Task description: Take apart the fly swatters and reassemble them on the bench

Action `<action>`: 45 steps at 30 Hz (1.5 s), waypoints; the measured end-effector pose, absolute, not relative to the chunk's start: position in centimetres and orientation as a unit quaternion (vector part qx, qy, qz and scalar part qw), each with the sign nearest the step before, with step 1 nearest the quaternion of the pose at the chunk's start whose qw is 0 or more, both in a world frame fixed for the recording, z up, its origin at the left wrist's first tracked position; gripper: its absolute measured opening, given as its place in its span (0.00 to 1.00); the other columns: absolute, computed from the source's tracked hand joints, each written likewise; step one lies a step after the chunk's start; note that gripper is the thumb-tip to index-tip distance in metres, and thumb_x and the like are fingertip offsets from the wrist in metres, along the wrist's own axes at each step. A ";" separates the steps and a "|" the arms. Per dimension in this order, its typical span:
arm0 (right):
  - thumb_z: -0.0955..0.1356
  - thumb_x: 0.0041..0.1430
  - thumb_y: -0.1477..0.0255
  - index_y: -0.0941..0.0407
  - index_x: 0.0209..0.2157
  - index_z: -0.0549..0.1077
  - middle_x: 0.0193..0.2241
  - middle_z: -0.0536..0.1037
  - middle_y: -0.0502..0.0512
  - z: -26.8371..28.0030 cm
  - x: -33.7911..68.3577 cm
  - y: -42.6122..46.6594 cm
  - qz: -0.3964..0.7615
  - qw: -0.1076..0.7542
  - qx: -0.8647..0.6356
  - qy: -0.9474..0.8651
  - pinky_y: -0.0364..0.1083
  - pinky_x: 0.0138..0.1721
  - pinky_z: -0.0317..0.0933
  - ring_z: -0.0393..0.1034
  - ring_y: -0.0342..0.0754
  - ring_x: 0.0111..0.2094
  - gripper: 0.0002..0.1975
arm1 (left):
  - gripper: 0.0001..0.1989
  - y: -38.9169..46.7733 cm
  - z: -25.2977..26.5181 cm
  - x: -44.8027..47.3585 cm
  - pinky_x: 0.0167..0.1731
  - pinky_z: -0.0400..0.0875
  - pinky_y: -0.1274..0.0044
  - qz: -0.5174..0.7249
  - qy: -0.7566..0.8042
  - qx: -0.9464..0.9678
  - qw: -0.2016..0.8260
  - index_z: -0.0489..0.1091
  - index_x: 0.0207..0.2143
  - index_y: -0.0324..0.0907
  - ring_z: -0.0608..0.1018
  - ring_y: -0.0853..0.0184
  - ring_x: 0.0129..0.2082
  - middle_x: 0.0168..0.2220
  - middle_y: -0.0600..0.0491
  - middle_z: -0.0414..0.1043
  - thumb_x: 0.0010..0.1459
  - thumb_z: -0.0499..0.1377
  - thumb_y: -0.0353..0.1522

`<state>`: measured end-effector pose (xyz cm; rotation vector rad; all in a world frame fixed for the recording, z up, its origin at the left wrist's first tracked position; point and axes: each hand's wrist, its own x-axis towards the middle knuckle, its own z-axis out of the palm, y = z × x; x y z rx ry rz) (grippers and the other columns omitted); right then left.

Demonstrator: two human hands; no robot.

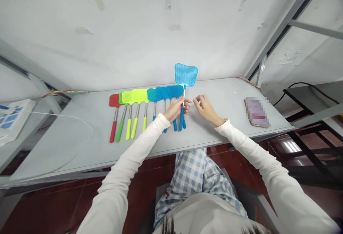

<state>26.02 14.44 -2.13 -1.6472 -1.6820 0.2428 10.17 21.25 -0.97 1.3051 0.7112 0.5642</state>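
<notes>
A blue fly swatter (pixel 186 74) stands raised with its mesh head up, and my left hand (pixel 175 109) is closed around its metal shaft. Just to the right, my right hand (pixel 207 109) hovers over the table with loosely curled fingers, holding nothing and apart from the swatter. Several more swatters lie in an overlapping row to the left: a red swatter (pixel 114 100), a green swatter (pixel 119 130), yellow swatters (pixel 135 96), a teal swatter (pixel 152 94) and blue swatters (pixel 175 91). My left hand and forearm cover parts of the blue handles.
The grey table (pixel 225 91) stands against a white wall. A phone (pixel 257 112), blurred out, lies at the right. At the left, a white cable (pixel 91 126) loops over the table beside a white and blue box (pixel 13 119). Metal posts flank both ends.
</notes>
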 end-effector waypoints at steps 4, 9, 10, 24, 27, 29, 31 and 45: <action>0.56 0.65 0.53 0.55 0.33 0.64 0.30 0.70 0.50 -2.8 25.0 13.8 0.255 0.344 -0.657 -0.620 0.45 0.36 0.59 0.64 0.44 0.30 0.20 | 0.24 21.3 -2.7 11.5 0.45 0.70 0.75 0.326 0.348 0.608 0.635 0.71 0.43 0.39 0.74 0.68 0.46 0.47 0.46 0.73 0.66 0.43 0.45; 0.63 0.61 0.56 0.55 0.37 0.64 0.29 0.73 0.49 -3.4 24.5 13.1 0.352 0.311 -0.624 -0.625 0.44 0.34 0.59 0.65 0.42 0.28 0.16 | 0.28 21.1 -3.5 13.1 0.51 0.68 0.74 0.323 0.393 0.635 0.581 0.71 0.49 0.43 0.68 0.66 0.56 0.57 0.50 0.67 0.67 0.37 0.45; 0.63 0.61 0.58 0.56 0.37 0.64 0.29 0.74 0.50 -3.6 24.5 13.1 0.358 0.317 -0.617 -0.625 0.43 0.34 0.59 0.66 0.42 0.28 0.14 | 0.29 21.0 -3.5 13.5 0.49 0.69 0.74 0.310 0.398 0.643 0.576 0.70 0.51 0.44 0.70 0.66 0.55 0.57 0.49 0.68 0.67 0.35 0.46; 0.57 0.62 0.58 0.57 0.38 0.71 0.26 0.70 0.51 -5.6 29.3 11.7 0.267 0.363 -0.700 -0.554 0.46 0.36 0.59 0.62 0.46 0.29 0.20 | 0.21 21.4 -6.0 10.9 0.62 0.51 0.66 0.155 0.410 0.893 0.103 0.68 0.55 0.41 0.59 0.57 0.63 0.59 0.45 0.64 0.62 0.48 0.33; 0.56 0.62 0.58 0.57 0.39 0.71 0.25 0.68 0.51 -5.3 29.5 11.4 0.272 0.358 -0.706 -0.547 0.45 0.33 0.58 0.61 0.46 0.28 0.21 | 0.22 21.4 -6.0 10.2 0.63 0.50 0.66 0.137 0.414 0.895 0.097 0.66 0.57 0.44 0.58 0.58 0.65 0.61 0.49 0.63 0.63 0.47 0.34; 0.56 0.62 0.57 0.58 0.40 0.71 0.24 0.67 0.50 -5.2 29.4 11.3 0.281 0.359 -0.709 -0.539 0.45 0.32 0.58 0.61 0.46 0.27 0.22 | 0.22 21.3 -5.8 10.0 0.63 0.50 0.66 0.126 0.420 0.893 0.101 0.65 0.58 0.45 0.58 0.58 0.65 0.62 0.50 0.62 0.63 0.47 0.34; 0.56 0.62 0.57 0.58 0.40 0.71 0.24 0.67 0.50 -5.1 29.3 11.3 0.283 0.361 -0.708 -0.536 0.45 0.32 0.58 0.60 0.46 0.27 0.22 | 0.23 21.1 -5.6 9.8 0.64 0.49 0.65 0.123 0.429 0.889 0.099 0.65 0.58 0.45 0.58 0.57 0.65 0.63 0.50 0.61 0.63 0.47 0.34; 0.55 0.64 0.59 0.58 0.44 0.68 0.22 0.69 0.51 -5.5 29.4 11.3 0.201 0.335 -0.743 -0.543 0.45 0.30 0.56 0.63 0.48 0.24 0.21 | 0.24 20.9 -5.1 8.0 0.62 0.41 0.48 0.109 0.484 0.857 0.140 0.63 0.60 0.53 0.49 0.52 0.68 0.67 0.55 0.54 0.64 0.44 0.35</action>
